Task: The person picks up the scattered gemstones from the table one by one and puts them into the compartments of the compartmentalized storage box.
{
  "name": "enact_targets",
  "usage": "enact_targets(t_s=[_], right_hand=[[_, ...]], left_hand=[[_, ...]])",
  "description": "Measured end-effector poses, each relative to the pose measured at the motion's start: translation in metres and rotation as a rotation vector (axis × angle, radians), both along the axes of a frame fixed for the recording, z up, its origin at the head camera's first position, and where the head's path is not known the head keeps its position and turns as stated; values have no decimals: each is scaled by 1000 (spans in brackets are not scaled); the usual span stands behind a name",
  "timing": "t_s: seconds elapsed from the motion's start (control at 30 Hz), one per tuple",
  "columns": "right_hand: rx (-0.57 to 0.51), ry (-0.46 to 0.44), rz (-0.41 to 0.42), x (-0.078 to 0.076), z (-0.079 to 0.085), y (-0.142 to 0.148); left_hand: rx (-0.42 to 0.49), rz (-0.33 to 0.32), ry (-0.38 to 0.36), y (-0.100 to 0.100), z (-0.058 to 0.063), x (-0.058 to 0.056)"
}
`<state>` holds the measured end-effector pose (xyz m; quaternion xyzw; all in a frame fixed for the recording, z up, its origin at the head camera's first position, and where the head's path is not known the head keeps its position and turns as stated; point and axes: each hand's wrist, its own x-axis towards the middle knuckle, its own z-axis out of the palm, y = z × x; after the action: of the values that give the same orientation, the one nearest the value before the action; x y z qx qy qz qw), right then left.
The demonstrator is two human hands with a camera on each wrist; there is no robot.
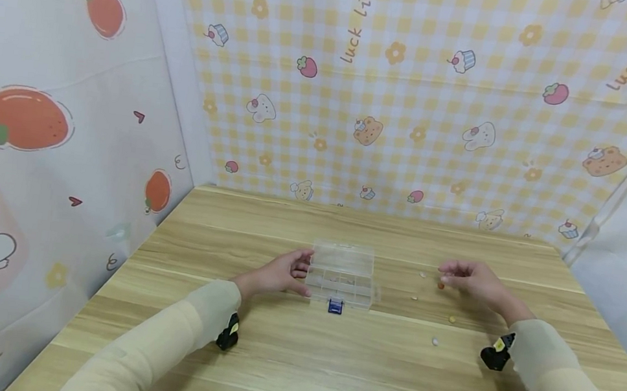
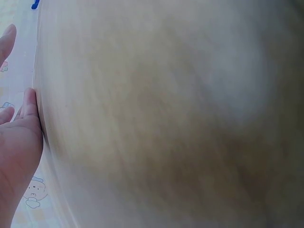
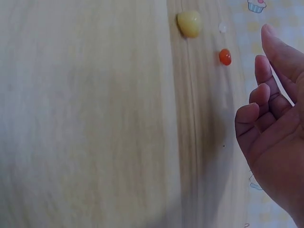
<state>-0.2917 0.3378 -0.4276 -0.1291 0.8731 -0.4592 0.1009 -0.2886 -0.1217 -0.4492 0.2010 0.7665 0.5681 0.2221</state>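
A clear plastic compartment box (image 1: 336, 299) stands on the table with its lid (image 1: 343, 258) raised at the back and a blue latch (image 1: 336, 306) at the front. My left hand (image 1: 283, 272) touches its left side, thumb by the front corner and fingers farther back. My right hand (image 1: 470, 280) hovers over the table to the right, fingers loosely bent and nothing between them. Close below its fingertips lies a small orange-red stone (image 3: 225, 57). A yellow stone (image 3: 190, 24) sits nearer the front, and a small whitish piece (image 3: 223, 27) shows beyond it.
More small whitish pieces lie between the box and my right hand, one white stone (image 1: 435, 341) nearer me. Wood-grain tabletop (image 1: 293, 362) spreads all around. Behind it hangs a yellow checked cloth (image 1: 407, 102), and a printed white cloth (image 1: 71, 61) covers the left side.
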Motion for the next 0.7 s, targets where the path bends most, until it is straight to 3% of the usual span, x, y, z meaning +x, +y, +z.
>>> enact_targets(t_s=[0.2, 0.7], right_hand=[[39, -12, -14, 0, -3, 6], [37, -26, 47, -6, -12, 8]], left_hand=[[-6, -4, -5, 0, -1, -1], [-8, 12, -16, 1, 0, 1]])
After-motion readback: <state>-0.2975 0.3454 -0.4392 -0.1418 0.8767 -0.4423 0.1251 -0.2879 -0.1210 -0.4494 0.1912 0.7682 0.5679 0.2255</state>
